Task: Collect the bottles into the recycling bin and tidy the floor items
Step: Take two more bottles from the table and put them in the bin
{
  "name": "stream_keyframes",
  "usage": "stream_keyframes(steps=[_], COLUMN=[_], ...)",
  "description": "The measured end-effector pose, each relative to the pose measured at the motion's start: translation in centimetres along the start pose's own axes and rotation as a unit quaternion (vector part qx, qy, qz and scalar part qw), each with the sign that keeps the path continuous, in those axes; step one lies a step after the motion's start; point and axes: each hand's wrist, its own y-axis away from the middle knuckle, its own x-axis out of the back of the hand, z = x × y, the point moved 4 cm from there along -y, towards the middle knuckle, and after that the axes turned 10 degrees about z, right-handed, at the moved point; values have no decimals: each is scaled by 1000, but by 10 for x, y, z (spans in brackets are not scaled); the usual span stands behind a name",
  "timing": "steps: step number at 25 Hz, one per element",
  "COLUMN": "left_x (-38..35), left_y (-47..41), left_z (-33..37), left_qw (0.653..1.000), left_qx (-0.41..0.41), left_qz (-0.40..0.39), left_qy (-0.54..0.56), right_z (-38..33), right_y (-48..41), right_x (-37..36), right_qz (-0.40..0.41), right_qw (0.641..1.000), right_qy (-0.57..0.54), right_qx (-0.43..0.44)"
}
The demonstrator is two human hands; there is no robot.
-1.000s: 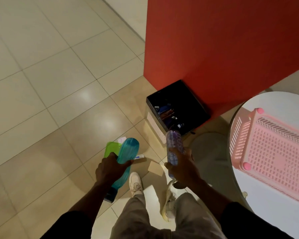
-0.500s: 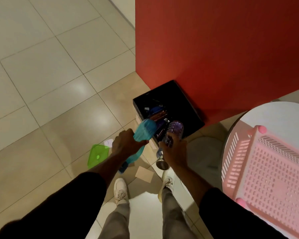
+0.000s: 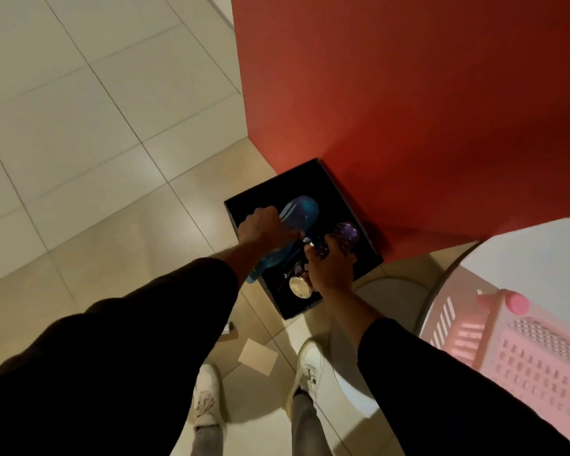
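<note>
A black square recycling bin (image 3: 339, 189) stands on the floor against a red wall. My left hand (image 3: 264, 228) grips a teal-blue bottle (image 3: 298, 213), held slanted over the bin's opening. My right hand (image 3: 331, 268) grips a purple bottle (image 3: 348, 236) with a shiny metal end (image 3: 299, 286), also over the bin. Both bottles are above the bin's dark inside; what lies in the bin is hidden in shadow.
The red wall (image 3: 408, 93) rises right behind the bin. A round white table (image 3: 540, 258) carrying a pink plastic basket (image 3: 524, 350) is at the right. A tan card (image 3: 257, 355) lies on the tiled floor by my white shoes (image 3: 208, 399).
Both hands have carried the bottles forward from beside my feet to over the bin. The view came closer to the bin, and the green lid on the floor has left the frame.
</note>
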Motion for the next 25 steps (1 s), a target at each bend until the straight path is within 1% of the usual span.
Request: stream_keyframes(steps=[2, 5, 7, 10, 12, 16, 17, 19, 20, 23, 25], left_x=[-11, -20, -28, -28, -31, -20, -23, -16, -14, -9, -4], left_y=[-26, -38, -24, 19, 47, 101, 109, 139, 152, 194, 216], left_z=[9, 8, -4, -40, -69, -130, -134, -159, -166, -191, -213], left_qw=[1000, 998, 997, 995, 992, 989, 987, 988, 988, 990, 991], left_qx=[-13, -31, -59, -92, -116, -104, -109, -106, -107, -104, -94], left_qz=[6, 11, -1, -19, -26, -56, -60, -60, -63, -52, -59], left_qy=[-19, -54, -39, -32, -49, -90, -97, -99, -93, -81, -77], right_z=[-1, 6, 15, 14, 7, -14, -12, -17, -16, -3, 5], right_y=[-15, -13, 1, 30, 46, 92, 94, 118, 126, 156, 179], right_x=[-13, -30, -37, -42, -45, -50, -50, -55, -57, -60, -63], right_qz=[7, -22, -49, -75, -67, -70, -69, -91, -114, -174, -187], right_qw=[1000, 996, 989, 979, 975, 951, 945, 928, 921, 910, 903], right_qy=[3, 78, 127, 166, 172, 222, 236, 261, 266, 265, 274], right_qx=[13, 47, 57, 90, 121, 203, 217, 250, 260, 266, 274])
